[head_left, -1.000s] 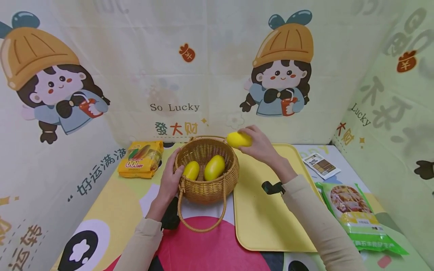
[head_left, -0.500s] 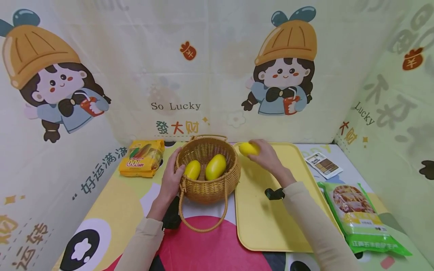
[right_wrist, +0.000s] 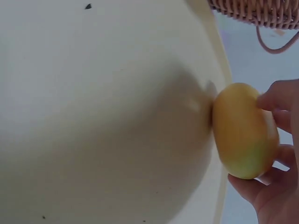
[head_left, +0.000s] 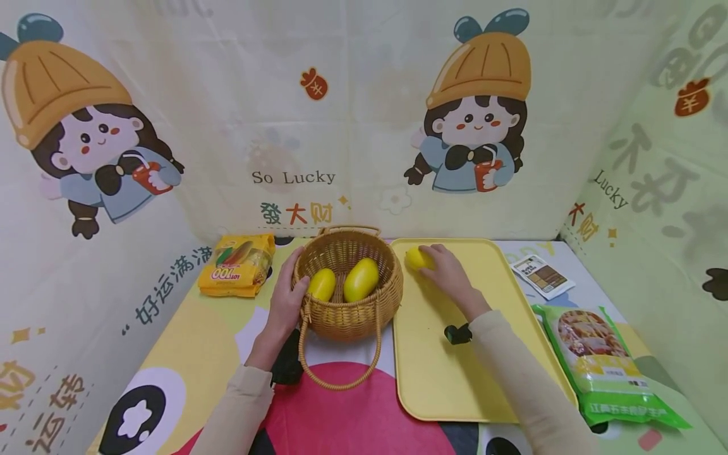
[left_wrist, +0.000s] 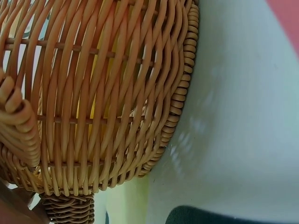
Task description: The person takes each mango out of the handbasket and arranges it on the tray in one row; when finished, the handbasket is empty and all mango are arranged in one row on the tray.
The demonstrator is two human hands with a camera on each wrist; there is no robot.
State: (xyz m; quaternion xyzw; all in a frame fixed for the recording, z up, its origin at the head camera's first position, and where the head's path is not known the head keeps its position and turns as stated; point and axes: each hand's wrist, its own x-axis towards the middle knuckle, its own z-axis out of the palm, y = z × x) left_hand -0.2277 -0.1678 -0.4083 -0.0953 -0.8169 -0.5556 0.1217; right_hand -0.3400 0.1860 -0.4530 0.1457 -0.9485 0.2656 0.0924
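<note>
My left hand (head_left: 284, 303) grips the left side of a round wicker basket (head_left: 348, 321), thumb over its rim. Two yellow mangoes, a larger mango (head_left: 361, 280) and a smaller mango (head_left: 321, 285), lie inside. At the back left of a yellow tray (head_left: 428, 363), my right hand (head_left: 453, 278) holds another mango (right_wrist: 244, 133) between thumb and fingers, low over the tray by its edge. The left wrist view is mostly filled by the woven basket wall (left_wrist: 103, 93).
An orange snack packet (head_left: 236, 265) lies left of the basket. Right of the tray are a small white packet (head_left: 543, 277) and a green food bag (head_left: 605, 363). The basket's front handle (head_left: 340, 387) hangs down toward me. A printed cloth wall (head_left: 364, 126) stands behind.
My right hand has carried its mango from beside the basket rim, rightward and down to the tray. The left hand stays on the basket.
</note>
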